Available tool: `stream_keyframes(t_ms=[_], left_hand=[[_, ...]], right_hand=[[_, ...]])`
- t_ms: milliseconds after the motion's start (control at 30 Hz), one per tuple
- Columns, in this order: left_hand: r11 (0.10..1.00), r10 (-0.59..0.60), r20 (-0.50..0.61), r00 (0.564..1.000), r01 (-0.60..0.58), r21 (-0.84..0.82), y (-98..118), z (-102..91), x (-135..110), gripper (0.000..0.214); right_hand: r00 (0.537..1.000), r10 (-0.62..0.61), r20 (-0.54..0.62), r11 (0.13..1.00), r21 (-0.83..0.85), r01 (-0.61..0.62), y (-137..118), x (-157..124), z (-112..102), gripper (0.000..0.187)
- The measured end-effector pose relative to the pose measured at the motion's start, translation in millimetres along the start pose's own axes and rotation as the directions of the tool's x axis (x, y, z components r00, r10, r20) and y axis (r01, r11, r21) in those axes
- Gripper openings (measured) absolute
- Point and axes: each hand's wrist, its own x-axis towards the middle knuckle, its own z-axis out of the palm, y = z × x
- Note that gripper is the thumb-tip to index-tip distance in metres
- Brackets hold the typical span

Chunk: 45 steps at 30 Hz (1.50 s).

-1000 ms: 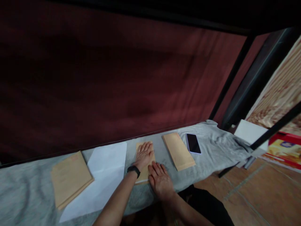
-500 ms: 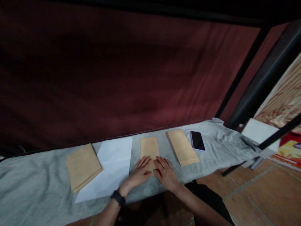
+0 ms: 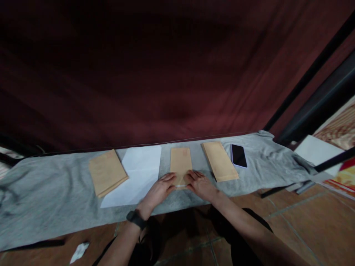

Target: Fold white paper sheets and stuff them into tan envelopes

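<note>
Fingers [image 3: 169, 178] of both hands lie flat and spread, gripping nothing, their tips meeting on the near end of the small tan paper envelope [image 3: 181, 162]. The left hand [image 3: 158, 189], with a black wristband [image 3: 136, 218] behind it, comes in from one side and the right hand [image 3: 203, 184] from the other. The envelope lies lengthwise on the grey cloth [image 3: 55, 192], mid-bench. It looks like a pressing-down step on that near edge, where a pale strip shows. The next move calls for even pressure along the edge, without skewing the envelope.

Just left lie a white paper sheet [image 3: 142, 168] and a stack of tan envelopes [image 3: 107, 171]. To the right lie another tan envelope stack [image 3: 220, 160] and, further back, a dark-screened phone [image 3: 239, 155]. Behind hangs a dark red curtain [image 3: 166, 74]. No writing is legible anywhere, and any print on the envelopes is too faint to read.
</note>
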Motion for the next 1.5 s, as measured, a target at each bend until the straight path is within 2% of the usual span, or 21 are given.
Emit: stream_keyframes(t_ms=[200, 367, 533, 767, 933, 1100, 1367, 1500], left_hand=[[0.983, 0.042, 0.076, 0.996, -0.055, 0.175, 18, -5.8, 7, 0.036], [0.957, 0.056, 0.139, 0.989, -0.093, 0.275, 33, -8.5, 8, 0.034], [0.944, 0.057, 0.141, 0.988, -0.099, 0.314, 34, -4.4, 4, 0.032], [0.931, 0.021, 0.165, 0.986, -0.079, 0.356, 38, -4.3, 2, 0.03], [0.921, 0.031, 0.151, 0.988, -0.087, 0.379, 38, -2.7, 1, 0.038], [0.886, 0.028, 0.192, 0.981, -0.113, 0.449, 36, 1.6, 2, 0.046], [0.923, 0.007, 0.145, 0.989, -0.063, 0.379, 31, 15.1, -2, 0.045], [0.952, 0.004, 0.128, 0.992, -0.043, 0.303, 31, 10.6, 3, 0.031]], right_hand=[[0.999, -0.046, -0.011, 0.999, 0.011, 0.046, 5, -1, 5, 0.032], [0.999, -0.019, -0.048, 1.0, 0.02, 0.02, 3, -4, 11, 0.039], [0.996, 0.001, -0.092, 0.998, 0.062, 0.005, 0, -4, 15, 0.04], [0.995, 0.013, -0.096, 0.999, 0.031, -0.011, -1, -5, 17, 0.042], [0.994, -0.035, -0.105, 0.999, 0.025, 0.038, -1, -1, 16, 0.042], [0.987, -0.106, -0.118, 0.994, 0.003, 0.107, -6, 3, 19, 0.037], [0.979, -0.15, -0.138, 0.988, -0.043, 0.145, -8, 2, 21, 0.038], [0.979, -0.137, -0.153, 0.99, -0.008, 0.138, -10, 1, 17, 0.038]])
